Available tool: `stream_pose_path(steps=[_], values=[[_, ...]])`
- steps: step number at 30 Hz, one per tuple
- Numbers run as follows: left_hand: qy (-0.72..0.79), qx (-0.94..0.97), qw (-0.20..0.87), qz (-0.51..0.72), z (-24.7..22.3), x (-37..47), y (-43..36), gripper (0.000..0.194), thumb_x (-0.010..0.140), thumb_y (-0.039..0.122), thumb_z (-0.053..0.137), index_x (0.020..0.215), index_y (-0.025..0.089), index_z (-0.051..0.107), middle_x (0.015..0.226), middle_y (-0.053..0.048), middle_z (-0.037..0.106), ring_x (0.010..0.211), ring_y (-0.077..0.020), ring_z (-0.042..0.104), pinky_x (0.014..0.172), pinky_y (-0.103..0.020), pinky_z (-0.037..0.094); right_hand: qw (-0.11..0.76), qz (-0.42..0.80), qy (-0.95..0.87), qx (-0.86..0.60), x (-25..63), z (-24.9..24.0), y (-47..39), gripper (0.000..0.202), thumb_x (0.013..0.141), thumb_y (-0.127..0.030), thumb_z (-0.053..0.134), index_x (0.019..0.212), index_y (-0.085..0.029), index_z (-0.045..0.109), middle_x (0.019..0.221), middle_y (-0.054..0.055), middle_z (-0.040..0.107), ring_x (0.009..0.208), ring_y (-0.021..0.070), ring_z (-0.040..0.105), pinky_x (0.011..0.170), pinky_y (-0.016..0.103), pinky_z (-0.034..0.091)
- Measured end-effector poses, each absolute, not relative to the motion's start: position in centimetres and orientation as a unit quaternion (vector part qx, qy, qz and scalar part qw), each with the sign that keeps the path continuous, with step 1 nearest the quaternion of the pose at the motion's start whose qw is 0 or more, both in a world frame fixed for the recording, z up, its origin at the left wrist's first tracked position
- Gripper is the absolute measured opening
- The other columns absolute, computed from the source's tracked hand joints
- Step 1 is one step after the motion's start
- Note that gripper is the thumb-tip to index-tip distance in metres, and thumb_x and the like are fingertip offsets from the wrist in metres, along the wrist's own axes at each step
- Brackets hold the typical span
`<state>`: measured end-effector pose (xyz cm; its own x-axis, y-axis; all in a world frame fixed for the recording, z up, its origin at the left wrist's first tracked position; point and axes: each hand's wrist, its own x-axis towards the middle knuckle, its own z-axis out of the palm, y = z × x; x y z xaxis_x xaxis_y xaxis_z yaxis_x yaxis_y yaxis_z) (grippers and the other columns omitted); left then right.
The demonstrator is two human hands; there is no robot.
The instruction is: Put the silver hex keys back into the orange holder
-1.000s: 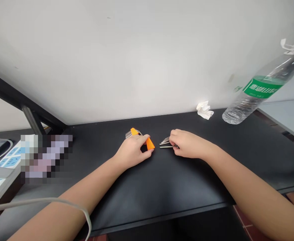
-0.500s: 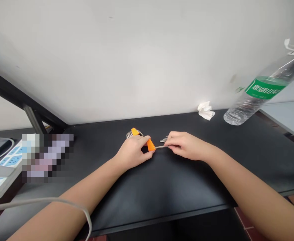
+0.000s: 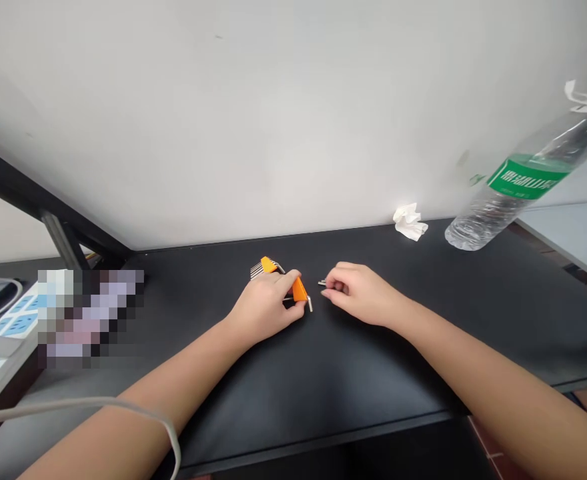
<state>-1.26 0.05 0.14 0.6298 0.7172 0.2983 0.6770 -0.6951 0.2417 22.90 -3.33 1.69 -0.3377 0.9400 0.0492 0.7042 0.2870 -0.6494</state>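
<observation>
My left hand is closed around an orange hex key holder, which lies tilted near the middle of the black table. Several thin metal hex keys stick out at the holder's far end. From the near end a single hex key juts out, its short bent arm pointing toward me. To the right, my right hand rests with curled fingers, thumb and forefinger apart, no key seen between them. Loose hex keys lie by its fingertips, mostly hidden behind the hand.
A crumpled white tissue and a large plastic bottle with a green label stand by the wall. On the left are a power strip, a blurred-out object and a pale cable crossing my left forearm.
My right hand has let go of the hex key at the holder and moved slightly, now beside the loose keys. The key now sits in the holder with its bent arm turned toward me.
</observation>
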Motion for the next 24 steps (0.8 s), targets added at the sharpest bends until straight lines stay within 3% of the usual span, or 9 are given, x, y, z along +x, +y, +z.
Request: stream_pose_path(steps=[3, 8, 10, 14, 21, 24], values=[[0.4, 0.895, 0.076, 0.184, -0.2, -1.5, 0.3, 0.045, 0.084, 0.028, 0.062, 0.129, 0.022, 0.056, 0.087, -0.004, 0.071, 0.081, -0.0221, 0.07, 0.072, -0.033, 0.054, 0.091, 0.136, -0.807, -0.567, 24.3, 2.1, -3.4, 0.012, 0.094, -0.031, 0.062, 0.088, -0.02, 0.063, 0.097, 0.006, 0.063, 0.067, 0.0152, 0.057, 0.061, 0.03, 0.041], [0.408, 0.89, 0.094, 0.18, -0.3, -1.4, 0.5, 0.05, 0.084, 0.026, 0.06, 0.134, 0.022, 0.054, 0.093, -0.004, 0.072, 0.084, -0.022, 0.07, 0.073, -0.033, 0.055, -0.001, 0.11, -0.817, -0.566, 23.7, 2.0, -3.7, 0.009, 0.087, -0.015, 0.057, 0.08, -0.02, 0.057, 0.095, 0.007, 0.063, 0.063, 0.0165, 0.055, 0.055, 0.031, 0.033], [0.41, 0.888, 0.107, 0.181, -0.2, -1.5, 0.6, 0.049, 0.084, 0.026, 0.06, 0.132, 0.022, 0.054, 0.093, -0.004, 0.072, 0.084, -0.0214, 0.07, 0.073, -0.033, 0.055, 0.016, 0.131, -0.818, -0.561, 23.3, 2.1, -3.7, 0.012, 0.083, -0.012, 0.057, 0.076, -0.02, 0.053, 0.09, 0.006, 0.064, 0.066, 0.0169, 0.056, 0.056, 0.03, 0.033], [0.405, 0.888, 0.125, 0.18, -0.1, -1.6, 0.7, 0.045, 0.084, 0.027, 0.062, 0.129, 0.024, 0.056, 0.087, -0.001, 0.07, 0.079, -0.0198, 0.068, 0.071, -0.031, 0.054, 0.13, 0.198, -0.824, -0.515, 23.3, 2.5, -3.8, 0.014, 0.084, -0.01, 0.056, 0.077, -0.021, 0.051, 0.079, 0.001, 0.061, 0.068, 0.0146, 0.053, 0.06, 0.027, 0.036], [0.384, 0.892, 0.12, 0.205, -0.1, -1.6, 0.6, 0.043, 0.087, 0.027, 0.062, 0.129, 0.023, 0.055, 0.082, 0.001, 0.067, 0.078, -0.0185, 0.067, 0.07, -0.029, 0.052, 0.207, 0.207, -0.838, -0.46, 23.4, 2.7, -3.9, 0.016, 0.091, -0.011, 0.054, 0.081, -0.02, 0.061, 0.083, 0.002, 0.06, 0.072, 0.0138, 0.053, 0.064, 0.027, 0.04], [0.356, 0.905, 0.101, 0.211, -0.2, -1.7, 0.6, 0.041, 0.089, 0.026, 0.061, 0.13, 0.022, 0.055, 0.083, -0.001, 0.067, 0.079, -0.0185, 0.067, 0.071, -0.029, 0.053, 0.246, 0.293, -0.804, -0.456, 23.6, 2.6, -3.8, 0.015, 0.095, -0.02, 0.056, 0.086, -0.02, 0.068, 0.085, 0.003, 0.063, 0.069, 0.013, 0.058, 0.063, 0.027, 0.045]])
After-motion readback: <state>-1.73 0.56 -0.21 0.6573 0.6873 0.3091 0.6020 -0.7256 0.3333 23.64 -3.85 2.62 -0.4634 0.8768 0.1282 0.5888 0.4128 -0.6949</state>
